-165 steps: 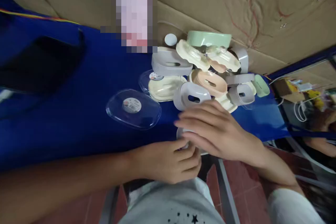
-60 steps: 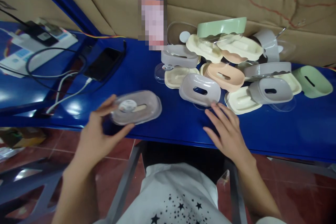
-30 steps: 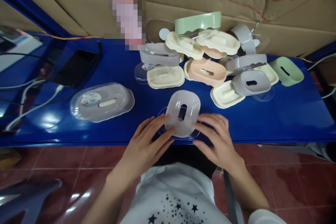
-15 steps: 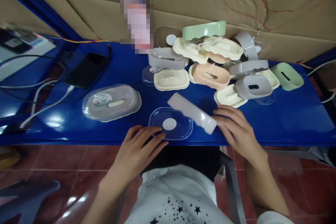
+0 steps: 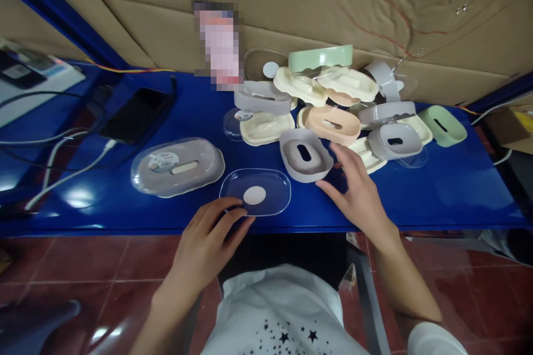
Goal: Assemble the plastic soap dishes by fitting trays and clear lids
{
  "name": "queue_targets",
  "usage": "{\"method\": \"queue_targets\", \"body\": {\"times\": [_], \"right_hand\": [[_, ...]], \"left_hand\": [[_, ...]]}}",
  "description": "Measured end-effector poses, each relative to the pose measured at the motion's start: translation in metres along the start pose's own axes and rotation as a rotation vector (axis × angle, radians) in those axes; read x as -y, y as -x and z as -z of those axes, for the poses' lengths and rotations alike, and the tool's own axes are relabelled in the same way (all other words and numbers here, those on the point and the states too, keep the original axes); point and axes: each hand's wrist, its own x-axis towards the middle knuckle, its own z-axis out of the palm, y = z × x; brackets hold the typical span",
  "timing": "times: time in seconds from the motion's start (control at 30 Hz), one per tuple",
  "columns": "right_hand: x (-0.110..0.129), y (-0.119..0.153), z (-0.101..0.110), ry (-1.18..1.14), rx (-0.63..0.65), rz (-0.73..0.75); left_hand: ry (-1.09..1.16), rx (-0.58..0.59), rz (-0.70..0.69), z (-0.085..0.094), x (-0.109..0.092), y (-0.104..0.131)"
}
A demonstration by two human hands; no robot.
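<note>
Brown sheeting (image 5: 137, 22) backs a blue desk (image 5: 449, 194), and in the head view the desk's near edge runs close below both hands. Along the back sits a crowded heap of plastic parts: a green cover (image 5: 322, 58) on top, a peach cover (image 5: 333, 125) and several cream trays (image 5: 266, 127) below it.

At the near edge lies a clear lid (image 5: 275, 194) with a white round label (image 5: 255, 195). Bent fingers of the left hand (image 5: 212, 233) rest over its near left corner; whether they pinch it or only lie there, I cannot tell. Being thin, smooth and so near the edge, the lid could slide off towards the lap if that hand pulled back or pressed on the rim.

Right of the lid stands a slotted grey cover (image 5: 316, 158), hollow side up, just in front of the heap. Beside its right end the right hand (image 5: 333, 169) is spread, thumb and forefinger apart, without a clear grip. Because the parts crowd together there, a push could drive the cover into the peach one and shift the loosely stacked pieces above.

Farther left, a lidded grey box (image 5: 179, 163) sits near a white cable (image 5: 97, 155) leading to a black phone (image 5: 135, 113); sliding the box that way might snag the cable and drag the phone.
</note>
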Motion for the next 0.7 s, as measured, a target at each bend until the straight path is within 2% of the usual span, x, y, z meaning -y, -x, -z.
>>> {"method": "queue_targets", "body": {"times": [0.1,0.17,0.23,0.3,0.33,0.43,0.53,0.6,0.7], "right_hand": [[0.004,-0.01,0.006,0.118,0.08,0.285],[0.005,-0.013,0.015,0.08,0.055,0.34],[0.002,-0.016,0.027,-0.065,-0.108,0.236],[-0.008,-0.021,0.041,-0.289,-0.298,0.063],[-0.016,-0.024,0.046,-0.411,-0.35,-0.021],[-0.047,-0.034,0.054,-0.697,-0.343,-0.195],[-0.074,-0.031,0.048,-0.774,-0.364,-0.297],[-0.082,-0.022,0.04,-0.79,-0.412,-0.316],[-0.081,-0.005,0.03,-0.799,-0.453,-0.305]], "left_hand": [[-0.046,0.007,-0.027,-0.006,0.004,-0.001],[-0.102,-0.003,-0.031,-0.008,0.004,-0.004],[-0.165,-0.026,-0.032,-0.007,0.0,-0.008],[-0.189,-0.044,-0.048,-0.004,-0.008,-0.017],[-0.177,-0.038,-0.064,-0.002,-0.014,-0.023],[-0.115,0.038,-0.119,-0.006,-0.029,-0.051],[-0.172,0.163,-0.089,-0.026,-0.033,-0.087],[-0.204,0.258,-0.002,-0.043,-0.029,-0.11],[-0.231,0.325,0.092,-0.063,-0.019,-0.131]]}}
